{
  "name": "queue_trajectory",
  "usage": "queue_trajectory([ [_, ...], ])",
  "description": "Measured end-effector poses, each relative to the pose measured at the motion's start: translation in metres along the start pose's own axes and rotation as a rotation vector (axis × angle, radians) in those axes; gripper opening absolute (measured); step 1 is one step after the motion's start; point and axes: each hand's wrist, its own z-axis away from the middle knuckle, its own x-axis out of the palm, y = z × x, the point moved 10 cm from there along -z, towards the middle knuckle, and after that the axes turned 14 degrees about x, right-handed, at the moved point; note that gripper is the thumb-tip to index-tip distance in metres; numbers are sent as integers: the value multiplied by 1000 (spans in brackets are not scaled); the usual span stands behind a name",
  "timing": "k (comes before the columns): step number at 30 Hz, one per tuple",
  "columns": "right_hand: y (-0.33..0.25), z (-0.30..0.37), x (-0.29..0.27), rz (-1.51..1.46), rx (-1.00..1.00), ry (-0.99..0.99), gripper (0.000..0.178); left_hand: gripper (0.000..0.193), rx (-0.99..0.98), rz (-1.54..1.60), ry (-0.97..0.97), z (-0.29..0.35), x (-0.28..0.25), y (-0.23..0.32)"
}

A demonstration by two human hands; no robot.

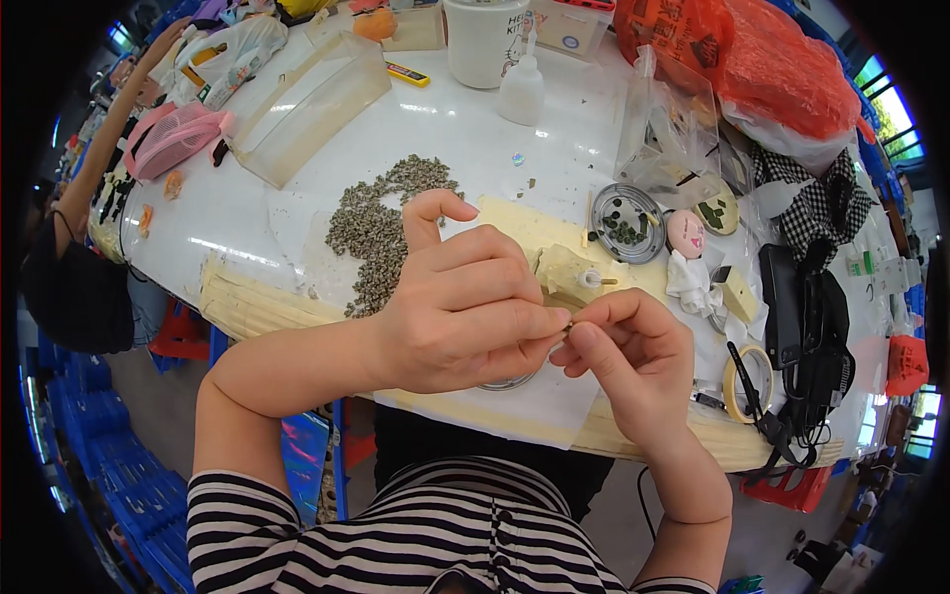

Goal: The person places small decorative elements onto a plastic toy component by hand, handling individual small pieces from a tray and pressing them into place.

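Over the near edge of the table, my left hand (460,312) and my right hand (633,361) meet at the fingertips. Both are closed in a pinch on one tiny dark piece (568,328), too small to name. One finger of the left hand sticks up, bent. Just beyond the fingertips sits a pale yellow taped block (571,277) with a small pin standing out of it. A heap of small grey metal-looking pieces (368,236) lies beyond my left forearm. Farther right, a round clear dish (650,247) holds several dark green bits. My left hand partly hides a round rim below it.
A white squeeze bottle (522,94) and a white container (480,45) stand at the back. Red plastic bags (782,79) fill the far right. A tape roll (734,384) and black phone (780,307) lie right. A clear tray (317,109) and another person's arm (109,129) are left.
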Motion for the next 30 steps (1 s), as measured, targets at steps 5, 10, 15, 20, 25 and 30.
queue_trajectory([
  [5,-54,31,23,753,-729,316,23,18,-92,43,-43,-1,1,-11],
  [10,-51,27,22,734,-686,277,26,17,-139,78,-60,3,3,-15],
  [15,-20,3,2,141,-232,83,26,17,-112,26,-30,1,0,-14],
  [20,-30,9,8,306,-366,94,29,17,-102,12,-26,1,-1,-14],
  [25,-50,28,30,774,-685,187,35,17,-135,38,-28,3,0,-18],
  [30,-32,12,11,431,-405,132,30,19,-143,86,2,3,-2,-19],
])
